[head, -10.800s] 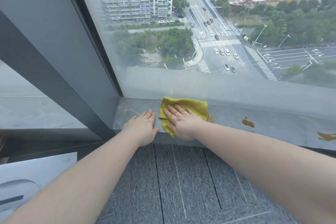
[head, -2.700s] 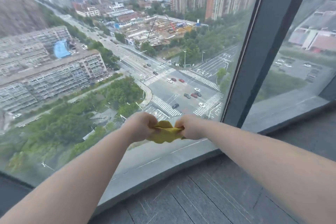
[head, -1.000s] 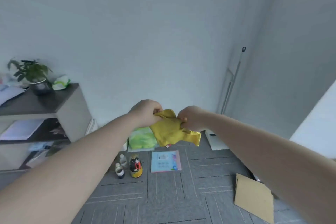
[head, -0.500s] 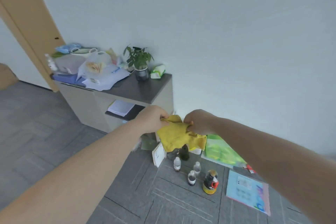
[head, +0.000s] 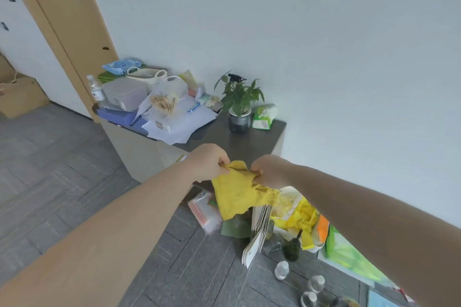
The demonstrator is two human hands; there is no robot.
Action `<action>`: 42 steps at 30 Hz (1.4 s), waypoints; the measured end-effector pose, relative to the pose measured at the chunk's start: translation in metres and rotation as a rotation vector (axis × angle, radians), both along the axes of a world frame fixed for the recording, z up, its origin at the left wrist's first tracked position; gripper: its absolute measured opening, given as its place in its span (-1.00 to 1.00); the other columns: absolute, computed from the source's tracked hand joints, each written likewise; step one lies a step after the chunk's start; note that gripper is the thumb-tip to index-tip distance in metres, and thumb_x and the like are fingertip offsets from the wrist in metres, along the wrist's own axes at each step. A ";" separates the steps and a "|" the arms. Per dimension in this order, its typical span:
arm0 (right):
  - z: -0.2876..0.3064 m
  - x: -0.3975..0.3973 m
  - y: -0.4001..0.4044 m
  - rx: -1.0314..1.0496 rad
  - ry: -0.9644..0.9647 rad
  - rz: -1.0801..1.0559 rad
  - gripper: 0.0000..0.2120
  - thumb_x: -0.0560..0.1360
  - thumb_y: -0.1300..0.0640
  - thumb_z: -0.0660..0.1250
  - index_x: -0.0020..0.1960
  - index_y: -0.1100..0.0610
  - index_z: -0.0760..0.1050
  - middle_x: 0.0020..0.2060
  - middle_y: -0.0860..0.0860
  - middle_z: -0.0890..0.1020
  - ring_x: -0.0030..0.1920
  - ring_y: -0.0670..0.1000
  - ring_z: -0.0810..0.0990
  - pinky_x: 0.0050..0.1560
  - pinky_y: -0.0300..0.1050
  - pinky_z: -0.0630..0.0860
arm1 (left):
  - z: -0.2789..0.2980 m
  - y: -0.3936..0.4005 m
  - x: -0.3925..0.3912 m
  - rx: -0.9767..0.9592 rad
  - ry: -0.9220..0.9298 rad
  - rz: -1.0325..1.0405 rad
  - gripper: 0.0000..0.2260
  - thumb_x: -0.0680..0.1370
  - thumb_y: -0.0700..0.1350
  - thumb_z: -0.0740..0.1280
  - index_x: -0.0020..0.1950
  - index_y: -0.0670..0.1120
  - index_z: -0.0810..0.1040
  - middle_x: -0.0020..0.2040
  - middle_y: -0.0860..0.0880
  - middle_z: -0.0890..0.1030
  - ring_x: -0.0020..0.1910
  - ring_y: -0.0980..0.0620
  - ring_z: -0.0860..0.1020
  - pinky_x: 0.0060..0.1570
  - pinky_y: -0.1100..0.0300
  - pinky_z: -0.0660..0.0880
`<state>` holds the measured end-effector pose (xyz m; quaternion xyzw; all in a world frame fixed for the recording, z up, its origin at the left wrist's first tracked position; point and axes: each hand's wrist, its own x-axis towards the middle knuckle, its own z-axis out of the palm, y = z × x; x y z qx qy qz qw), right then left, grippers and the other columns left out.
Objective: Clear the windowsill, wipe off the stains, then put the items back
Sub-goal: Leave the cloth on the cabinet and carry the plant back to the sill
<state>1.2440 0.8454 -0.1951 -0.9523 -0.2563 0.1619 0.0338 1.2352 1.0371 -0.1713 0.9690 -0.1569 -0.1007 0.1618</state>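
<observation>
Above the floor, left hand (head: 209,161) and right hand (head: 270,171) pinch yellow cloth (head: 239,190).

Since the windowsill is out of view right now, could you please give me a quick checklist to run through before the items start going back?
1. Cloth secured: ok. The left hand and right hand both pinch the top edge of the yellow cloth, which hangs between them.
2. Hands free to lift items: not ok, both hold the cloth.
3. Place to put the cloth down: ok, the dark cabinet top has bare surface near the potted plant.
4. Items within reach: ok, the small bottles stand on the floor just below.
5. Windowsill stains gone: cannot tell, the sill is not in view.
</observation>
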 end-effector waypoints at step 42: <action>-0.185 0.352 0.077 0.102 0.411 -0.824 -0.61 0.53 0.21 0.14 0.29 -0.02 0.47 0.19 -0.05 0.57 0.20 0.08 0.54 0.13 -0.01 0.54 | -0.214 0.074 0.480 0.170 0.265 -0.475 -0.79 0.55 -0.08 0.31 0.18 -0.05 0.57 0.13 -0.01 0.61 0.10 -0.02 0.56 0.10 0.08 0.51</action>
